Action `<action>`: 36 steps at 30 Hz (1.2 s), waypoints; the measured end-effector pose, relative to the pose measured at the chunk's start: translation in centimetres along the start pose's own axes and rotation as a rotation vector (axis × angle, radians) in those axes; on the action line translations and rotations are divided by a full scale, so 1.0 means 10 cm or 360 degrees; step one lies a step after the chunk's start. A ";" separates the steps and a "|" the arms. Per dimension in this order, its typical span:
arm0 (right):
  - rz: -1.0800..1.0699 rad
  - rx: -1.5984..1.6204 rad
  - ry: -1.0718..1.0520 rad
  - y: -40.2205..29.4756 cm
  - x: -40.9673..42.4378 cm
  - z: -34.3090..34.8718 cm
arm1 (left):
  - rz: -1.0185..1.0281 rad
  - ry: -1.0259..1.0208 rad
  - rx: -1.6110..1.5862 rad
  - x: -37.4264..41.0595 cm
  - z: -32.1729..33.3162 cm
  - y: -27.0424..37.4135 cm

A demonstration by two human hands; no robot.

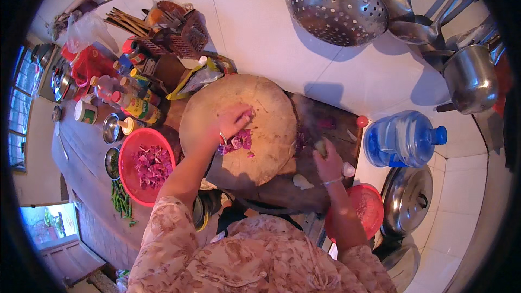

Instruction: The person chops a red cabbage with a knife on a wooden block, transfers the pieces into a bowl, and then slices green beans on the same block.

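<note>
My left hand [237,120] is over the round wooden chopping block [272,93], its fingers bent downward. A bit of purple shows at its fingertips; whether they grip it is hidden. Cut pieces of purple cabbage [241,141] lie on the wood beside the palm. To the right of the block, my right hand [329,162] is closed around a pale handle [321,147]. What extends from it is motion-blurred but looks like a broad knife blade. On the left, a red plastic basin [126,171] holds more chopped purple cabbage [152,167].
Green chili peppers [121,199] lie beside the basin, with bottles [138,108] behind. A blue water jug [401,138] and a lidded steel pot [409,201] stand right. A red colander [368,207] sits below my right forearm. A steel strainer [338,8] hangs on the wall.
</note>
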State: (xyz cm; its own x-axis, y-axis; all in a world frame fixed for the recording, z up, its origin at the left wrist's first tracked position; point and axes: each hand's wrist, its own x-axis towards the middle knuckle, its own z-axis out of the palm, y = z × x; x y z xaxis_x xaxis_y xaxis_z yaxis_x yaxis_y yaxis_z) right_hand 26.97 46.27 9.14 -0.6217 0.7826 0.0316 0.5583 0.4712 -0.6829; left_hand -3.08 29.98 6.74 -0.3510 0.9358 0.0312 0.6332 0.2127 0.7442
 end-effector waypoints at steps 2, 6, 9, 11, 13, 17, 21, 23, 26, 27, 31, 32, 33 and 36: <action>-0.0303 -0.0088 -0.0191 -0.42 0.16 0.17 | 0.0165 0.0002 0.0070 -0.18 0.03 -0.03; -0.0744 -0.0435 -0.0266 -0.72 0.36 0.48 | 0.0067 0.0416 -0.0094 -0.56 0.07 -0.01; -0.1043 -0.0464 -0.0323 -0.74 0.30 0.61 | -0.0236 0.0832 -0.0047 -0.81 0.03 -0.09; -0.1138 -0.0448 -0.0443 -0.77 0.14 0.57 | -0.0324 0.1028 0.0139 -0.94 0.03 -0.27; -0.0984 -0.0289 -0.0439 -0.76 0.06 0.47 | -0.0322 0.0969 0.0168 -0.95 0.02 -0.29; -0.0262 0.0159 -0.0336 -0.27 0.02 0.54 | -0.0272 0.0701 0.0324 -0.70 0.13 -0.08; 0.0516 0.0785 -0.0585 -0.11 -0.10 0.48 | -0.0190 0.0509 0.0346 -0.60 0.25 0.04; 0.0570 0.0840 -0.0679 -0.06 -0.16 0.53 | -0.0180 0.0476 0.0255 -0.59 0.26 0.07; 0.0536 0.0750 -0.0796 -0.24 -0.29 0.60 | -0.0086 0.0487 0.0173 -0.65 0.29 0.03; 0.0492 0.0688 -0.0826 -0.33 -0.31 0.62 | -0.0104 0.0506 0.0177 -0.64 0.30 0.04; 0.0254 0.0476 -0.0689 -0.40 -0.42 0.75 | -0.0152 0.0581 0.0257 -0.65 0.36 0.21; 0.0359 0.0589 -0.0707 -0.48 -0.46 0.73 | -0.0157 0.0598 0.0294 -0.65 0.37 0.26; 0.0320 0.0534 -0.0742 -0.51 -0.48 0.75 | -0.0153 0.0677 0.0320 -0.66 0.42 0.26; 0.0259 0.0458 -0.0827 -0.56 -0.55 0.80 | -0.0168 0.0855 0.0344 -0.67 0.56 0.26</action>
State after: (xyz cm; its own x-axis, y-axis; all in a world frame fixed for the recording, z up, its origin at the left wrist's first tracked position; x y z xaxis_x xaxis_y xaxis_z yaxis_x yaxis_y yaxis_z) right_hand 22.81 36.05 6.96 -0.7677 0.5004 -0.4004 0.5433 0.1768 -0.8207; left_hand 4.79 25.89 4.73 -0.6844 0.6449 0.3402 0.6823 0.4019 0.6107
